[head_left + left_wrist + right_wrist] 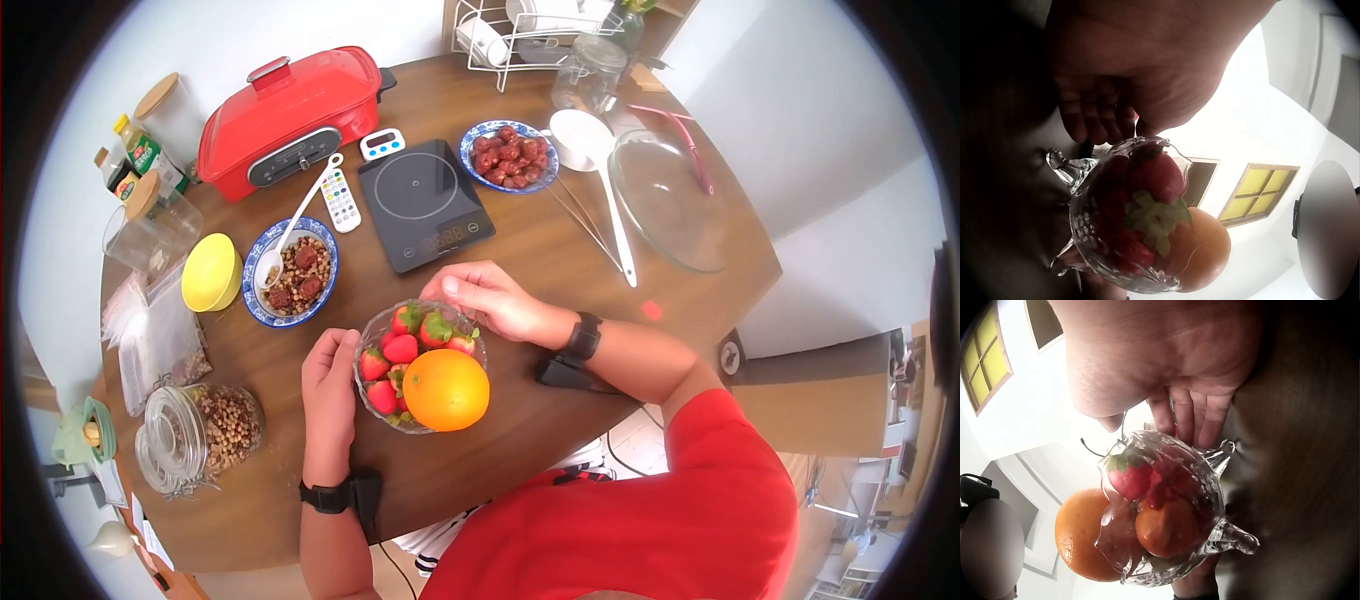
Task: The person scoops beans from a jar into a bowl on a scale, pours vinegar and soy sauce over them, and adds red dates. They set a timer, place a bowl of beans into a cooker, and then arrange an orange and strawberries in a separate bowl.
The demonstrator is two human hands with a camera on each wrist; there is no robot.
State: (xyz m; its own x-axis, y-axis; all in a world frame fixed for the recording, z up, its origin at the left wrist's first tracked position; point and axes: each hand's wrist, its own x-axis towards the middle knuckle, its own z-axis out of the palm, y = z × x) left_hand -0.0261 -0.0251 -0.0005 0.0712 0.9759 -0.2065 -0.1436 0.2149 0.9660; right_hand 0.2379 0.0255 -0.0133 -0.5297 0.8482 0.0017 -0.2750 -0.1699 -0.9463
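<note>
A footed clear glass bowl point(362, 388) stands between the hands, close to the table's near side. Red strawberries point(374, 364) with green leaves fill it, and a large orange point(446, 390) lies on top at the near right. In the right wrist view a smaller orange-coloured round fruit point(1166, 527) shows through the glass, and thin stems stick up by the rim. My left hand point(328, 378) grips the bowl's left rim with curled fingers. At the far right rim, my right hand point(496, 302) holds the bowl between thumb and fingers.
Behind the bowl lie a black induction cooker point(425, 205), a remote point(341, 200) and a red electric cooker point(290, 120). A blue-rimmed bowl point(328, 236) and a yellow bowl point(212, 273) stand left, above a glass jar point(172, 440). Right are a plate of dates point(466, 150), a ladle point(618, 225) and a glass lid point(665, 205).
</note>
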